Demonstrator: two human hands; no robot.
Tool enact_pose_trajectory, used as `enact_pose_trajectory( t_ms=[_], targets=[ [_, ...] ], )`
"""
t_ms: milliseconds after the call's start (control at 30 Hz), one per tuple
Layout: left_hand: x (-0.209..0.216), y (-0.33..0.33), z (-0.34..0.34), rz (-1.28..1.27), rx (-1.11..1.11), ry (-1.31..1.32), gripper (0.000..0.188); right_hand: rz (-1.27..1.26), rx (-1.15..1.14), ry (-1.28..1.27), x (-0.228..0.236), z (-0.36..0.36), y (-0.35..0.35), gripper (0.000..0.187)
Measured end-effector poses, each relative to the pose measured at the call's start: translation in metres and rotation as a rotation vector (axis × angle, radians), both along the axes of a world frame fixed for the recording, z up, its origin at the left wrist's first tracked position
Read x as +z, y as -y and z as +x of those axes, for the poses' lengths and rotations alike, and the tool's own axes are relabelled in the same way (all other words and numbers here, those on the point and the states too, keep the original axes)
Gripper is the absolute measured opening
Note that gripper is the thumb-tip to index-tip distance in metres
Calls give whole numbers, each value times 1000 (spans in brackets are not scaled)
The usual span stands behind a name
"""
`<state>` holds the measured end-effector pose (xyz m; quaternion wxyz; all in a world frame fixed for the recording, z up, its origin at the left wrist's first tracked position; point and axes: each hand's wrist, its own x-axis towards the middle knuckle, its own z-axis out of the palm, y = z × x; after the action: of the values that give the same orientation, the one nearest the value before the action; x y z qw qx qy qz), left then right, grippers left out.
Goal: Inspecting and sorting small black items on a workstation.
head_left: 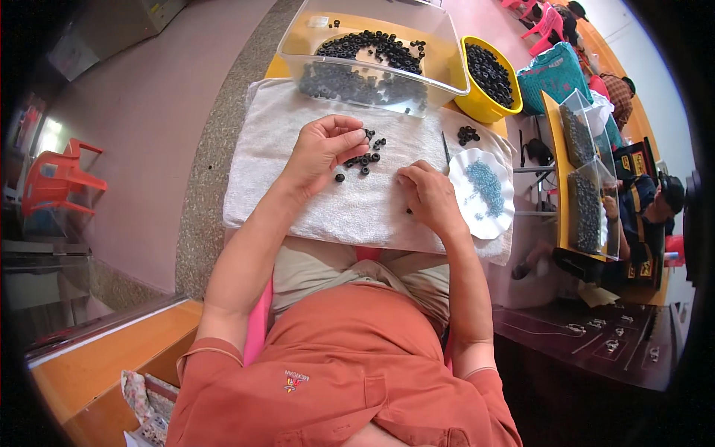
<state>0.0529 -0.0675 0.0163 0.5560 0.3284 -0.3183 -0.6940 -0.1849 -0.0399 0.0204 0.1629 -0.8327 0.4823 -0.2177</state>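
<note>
My left hand (pixel 322 156) is over the white towel (pixel 261 149), its thumb and index finger pinched together. What they hold, if anything, is hidden. Small black ring-like pieces (pixel 365 159) lie loose beside those fingertips. To the right, my right hand (pixel 430 195) rests low on the towel with fingers curled in; its fingertips are partly hidden. One black piece (pixel 409 211) shows by its thumb. Just right of this hand is a white scalloped plate (pixel 497 226) with tiny pale blue pieces (pixel 484 186) on it. A slim dark stick-like tool (pixel 445 147) lies between hand and plate.
A clear plastic bin (pixel 369 93) of black pieces stands behind the towel, beside a yellow basin (pixel 488 112) full of them. A small black cluster (pixel 468 135) sits above the plate. Divided clear trays (pixel 585 201) and a co-worker (pixel 648 201) are at right; a red chair (pixel 63 179) is left.
</note>
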Motion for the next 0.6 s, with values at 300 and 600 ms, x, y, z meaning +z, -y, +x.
enact_pose_trajectory(
  t_ms=[300, 600],
  targets=[
    [-5, 2, 3, 26, 49, -34, 14, -87, 10, -17, 2, 26, 2, 16],
    [-3, 2, -3, 27, 48, -38, 13, -55, 30, -208, -3, 53, 8, 17]
  ],
)
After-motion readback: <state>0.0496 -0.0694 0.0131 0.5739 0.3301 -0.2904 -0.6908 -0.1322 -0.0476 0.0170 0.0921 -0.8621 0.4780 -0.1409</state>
